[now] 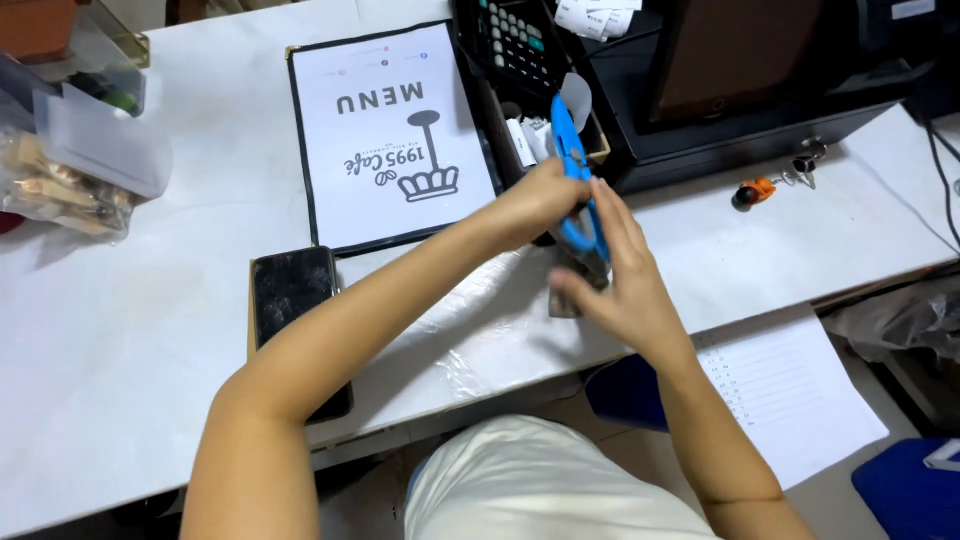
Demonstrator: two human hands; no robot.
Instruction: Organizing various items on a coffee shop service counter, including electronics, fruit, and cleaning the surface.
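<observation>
On the far left of the white tabletop (130, 300) sits a clear plastic bag (60, 185) with brown bits inside. Next to it, near the tabletop's front edge, lies a black phone (293, 300), face up with a dark screen. Behind the phone lies a white menu card (390, 130) with a black border and a little crown drawn on it.

In the middle, the two hands meet just above the tabletop. The left hand (535, 200) is closed around the handles of blue scissors (578, 195). The scissors stand almost upright, with the pale tip pointing away toward a black calculator (515, 45). The right hand (620, 285) is curled around a small dark thing (568, 292) just under the scissors. It is too blurry to tell what that thing is. The scissors touch or almost touch it, but I cannot tell if any cut is made. No cut-off bits show on the tabletop, so I think the work is only at its start or in its middle.

A sheet of clear plastic (480, 340) lies on the tabletop under the hands. Behind the hands is a black box (700, 140) with a dark tablet leaning on it. To the right, a small orange and black key ring (752, 192) lies on the tabletop. Lower right, a white paper sheet (790, 390) with lines of writing hangs below the tabletop's edge.
</observation>
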